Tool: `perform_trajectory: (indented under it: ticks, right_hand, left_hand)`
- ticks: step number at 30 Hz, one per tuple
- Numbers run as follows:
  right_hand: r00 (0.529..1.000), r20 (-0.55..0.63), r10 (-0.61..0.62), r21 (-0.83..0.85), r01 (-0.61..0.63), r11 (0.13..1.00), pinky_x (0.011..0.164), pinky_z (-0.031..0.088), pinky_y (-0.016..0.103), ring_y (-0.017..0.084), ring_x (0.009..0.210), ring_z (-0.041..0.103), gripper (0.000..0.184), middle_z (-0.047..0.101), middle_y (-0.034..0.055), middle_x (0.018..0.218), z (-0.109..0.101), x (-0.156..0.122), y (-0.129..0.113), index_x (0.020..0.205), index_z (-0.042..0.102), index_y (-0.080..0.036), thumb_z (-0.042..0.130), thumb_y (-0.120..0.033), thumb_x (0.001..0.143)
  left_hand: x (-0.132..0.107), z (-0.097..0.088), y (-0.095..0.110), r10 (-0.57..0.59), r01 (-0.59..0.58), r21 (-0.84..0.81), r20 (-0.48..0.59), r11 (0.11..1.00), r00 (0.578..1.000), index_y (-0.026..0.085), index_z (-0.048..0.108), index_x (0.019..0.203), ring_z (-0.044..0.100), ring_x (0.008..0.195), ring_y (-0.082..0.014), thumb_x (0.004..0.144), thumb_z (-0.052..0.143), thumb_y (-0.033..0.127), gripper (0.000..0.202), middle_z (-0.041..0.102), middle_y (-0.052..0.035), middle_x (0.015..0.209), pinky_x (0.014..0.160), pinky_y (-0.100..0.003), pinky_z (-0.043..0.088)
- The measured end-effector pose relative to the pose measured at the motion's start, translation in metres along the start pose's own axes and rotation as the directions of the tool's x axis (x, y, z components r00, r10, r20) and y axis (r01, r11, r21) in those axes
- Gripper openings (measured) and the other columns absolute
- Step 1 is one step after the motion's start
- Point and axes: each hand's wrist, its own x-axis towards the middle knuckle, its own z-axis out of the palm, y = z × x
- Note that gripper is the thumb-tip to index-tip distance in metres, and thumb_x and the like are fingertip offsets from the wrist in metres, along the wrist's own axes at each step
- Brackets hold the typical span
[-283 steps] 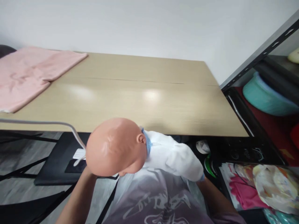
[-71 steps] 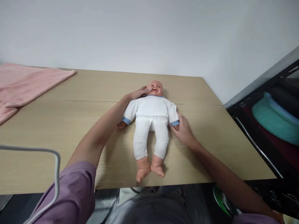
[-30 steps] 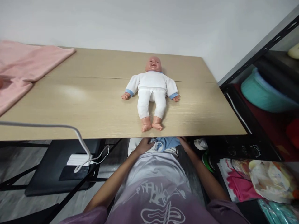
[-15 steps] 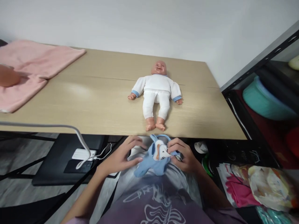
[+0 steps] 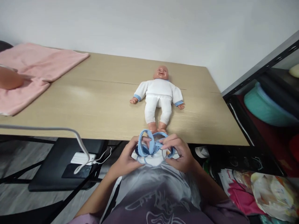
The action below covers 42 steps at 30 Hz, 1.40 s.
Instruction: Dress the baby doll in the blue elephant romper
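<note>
Holding a small blue-and-white garment in front of the body, just below the near edge of the bench. Gripping its left side with the left hand, fingers curled tight around the cloth and thumb on top. Pinching its right side with the right hand, fingers likewise clamped on the fabric. Stretching a blue-trimmed opening of the garment into a loop between the two hands, which from the head camera overlaps the feet of a baby doll. Cannot tell whether the loop touches those feet.

Lying flat on its back on the bench, that doll: dressed in a white top and white trousers with blue cuffs, head toward the wall, arms spread to the sides, bare feet at the near edge. Touched by neither hand.

Well to the left, at the far corner of the bench, a pink cloth, partly folded over, with a rounded peach-coloured thing on it, too cropped to identify. Curving in from the left edge, a white cable, down toward a white power strip under the bench. To the right, a dark metal rack with a teal tub on its shelf.
</note>
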Motion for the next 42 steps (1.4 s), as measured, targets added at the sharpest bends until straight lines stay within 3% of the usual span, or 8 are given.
perform_trajectory:
  ticks: [6, 10, 15, 19, 23, 29, 35, 42]
  right_hand:
    - [0.932, 0.291, 0.218, -0.176, -0.172, 0.969, 0.095, 0.070, 0.038, 0.026, 0.106, 0.079, 0.058, 0.078, 0.0077, 0.124, -0.027, 0.000, -0.003, 0.149, 0.071, -0.030, 0.086, -0.018, 0.094]
    - [0.963, 0.268, 0.040, -0.344, 0.057, 0.937, 0.102, 0.069, 0.050, 0.034, 0.119, 0.075, 0.021, 0.075, 0.0134, 0.126, -0.039, 0.000, 0.007, 0.109, 0.076, -0.025, 0.089, -0.024, 0.092]
    - [0.940, 0.278, -0.198, -0.349, 0.291, 0.891, 0.107, 0.066, 0.047, 0.030, 0.123, 0.076, 0.013, 0.080, 0.0121, 0.130, -0.057, 0.015, 0.007, 0.114, 0.071, -0.027, 0.079, -0.025, 0.103]
    - [0.904, 0.273, -0.328, -0.338, 0.409, 0.848, 0.077, 0.063, 0.033, 0.020, 0.080, 0.072, 0.017, 0.077, 0.0020, 0.094, -0.064, 0.038, 0.001, 0.124, 0.072, -0.029, 0.063, -0.020, 0.112]
    - [0.897, 0.275, -0.347, -0.311, 0.424, 0.850, 0.078, 0.060, 0.029, 0.017, 0.079, 0.069, 0.017, 0.073, -0.0004, 0.089, -0.067, 0.057, 0.002, 0.124, 0.073, -0.026, 0.062, -0.018, 0.114]
    - [0.953, 0.246, -0.179, -0.108, 0.211, 0.972, 0.101, 0.064, 0.034, 0.022, 0.115, 0.078, 0.012, 0.078, 0.0099, 0.126, -0.084, 0.068, 0.008, 0.122, 0.067, -0.024, 0.067, -0.021, 0.111]
    - [0.967, 0.216, 0.137, -0.178, -0.098, 0.979, 0.076, 0.055, 0.028, 0.018, 0.081, 0.070, 0.017, 0.076, 0.0007, 0.097, -0.112, 0.071, 0.023, 0.126, 0.068, -0.027, 0.058, -0.021, 0.114]
    - [0.839, 0.538, 0.081, 0.124, -0.174, 0.977, 0.086, 0.061, 0.034, 0.025, 0.101, 0.077, 0.061, 0.080, 0.0105, 0.120, -0.113, 0.122, 0.021, 0.146, 0.071, -0.022, 0.066, -0.071, 0.109]
  left_hand:
    - [0.012, 0.006, 0.013, 0.058, -0.059, -0.005, -0.040, 0.998, 0.998, 0.030, 0.072, 0.125, 0.073, 0.101, -0.0256, 0.108, 0.080, 0.032, 0.019, 0.073, -0.0073, 0.109, 0.088, -0.040, 0.061]
    - [0.021, 0.012, 0.022, 0.003, -0.001, 0.046, -0.041, 0.999, 0.999, 0.038, 0.060, 0.157, 0.074, 0.100, -0.0214, 0.108, 0.080, 0.029, 0.053, 0.072, -0.0048, 0.115, 0.091, -0.036, 0.064]
    - [0.037, 0.010, 0.034, 0.043, -0.026, 0.143, -0.112, 0.989, 0.993, 0.040, 0.043, 0.176, 0.068, 0.076, -0.0168, 0.108, 0.080, 0.027, 0.079, 0.066, 0.0017, 0.093, 0.069, -0.029, 0.060]
    - [0.048, -0.006, 0.047, 0.057, -0.020, 0.321, -0.106, 0.947, 0.993, 0.039, 0.062, 0.164, 0.060, 0.063, -0.0146, 0.110, 0.078, 0.028, 0.057, 0.064, 0.0053, 0.077, 0.061, -0.028, 0.051]
    - [0.054, -0.027, 0.052, 0.104, -0.110, 0.554, 0.043, 0.825, 0.994, 0.033, 0.083, 0.127, 0.064, 0.080, -0.0172, 0.111, 0.075, 0.031, 0.018, 0.066, 0.0008, 0.089, 0.073, -0.032, 0.051]
    - [0.063, -0.023, 0.038, 0.245, -0.295, 0.659, 0.170, 0.691, 0.954, 0.026, 0.084, 0.113, 0.061, 0.133, -0.0311, 0.100, 0.093, 0.038, 0.020, 0.057, -0.0120, 0.141, 0.109, -0.045, 0.059]
    - [0.102, -0.018, 0.034, 0.548, -0.369, 0.703, -0.034, 0.608, 0.836, 0.028, 0.081, 0.108, 0.062, 0.137, -0.0320, 0.103, 0.081, 0.023, 0.006, 0.051, -0.0104, 0.145, 0.116, -0.051, 0.057]
    - [0.147, -0.015, 0.024, 0.293, -0.300, 0.377, 0.077, 0.876, 0.953, 0.024, 0.072, 0.123, 0.078, 0.099, -0.0201, 0.110, 0.073, 0.023, 0.013, 0.082, -0.0053, 0.111, 0.091, -0.035, 0.062]
